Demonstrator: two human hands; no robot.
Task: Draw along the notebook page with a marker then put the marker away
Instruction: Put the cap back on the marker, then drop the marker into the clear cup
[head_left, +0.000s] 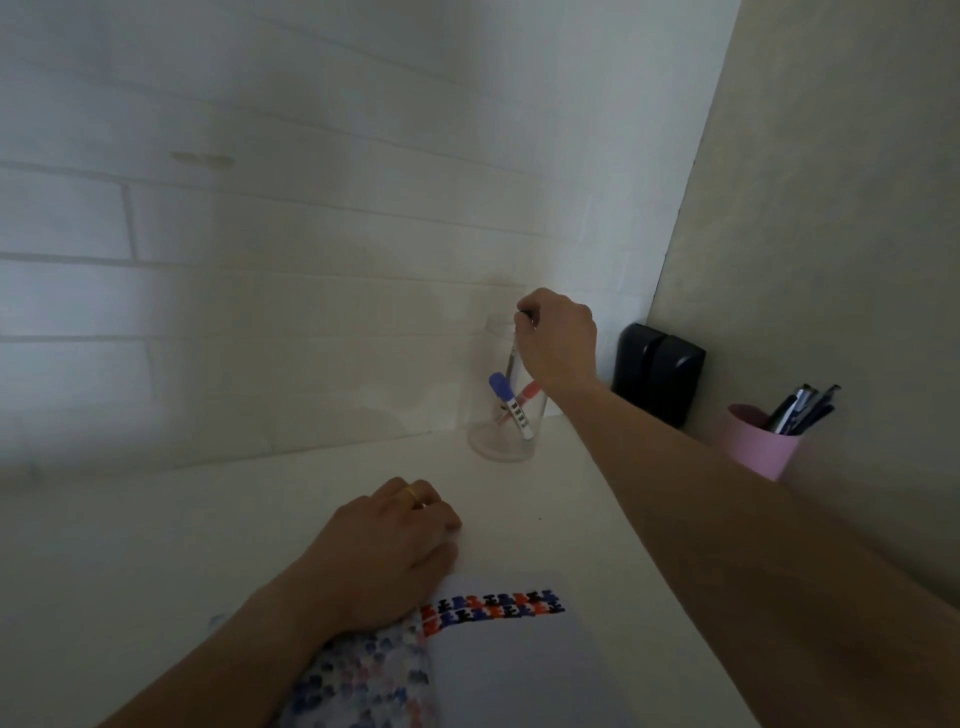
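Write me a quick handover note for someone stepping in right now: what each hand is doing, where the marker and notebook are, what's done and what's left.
Right hand: over the clear jar, pinching the top of a dark marker that stands inside the jar.
Left hand: flat on the desk, its heel on the notebook.
Notebook: open at the near edge, with a row of red, blue and black marks along the top of the page.
Jar also holds a blue-capped marker and a red one.
Done: drawing appears finished.
Left: let go of the marker, pull the hand back.
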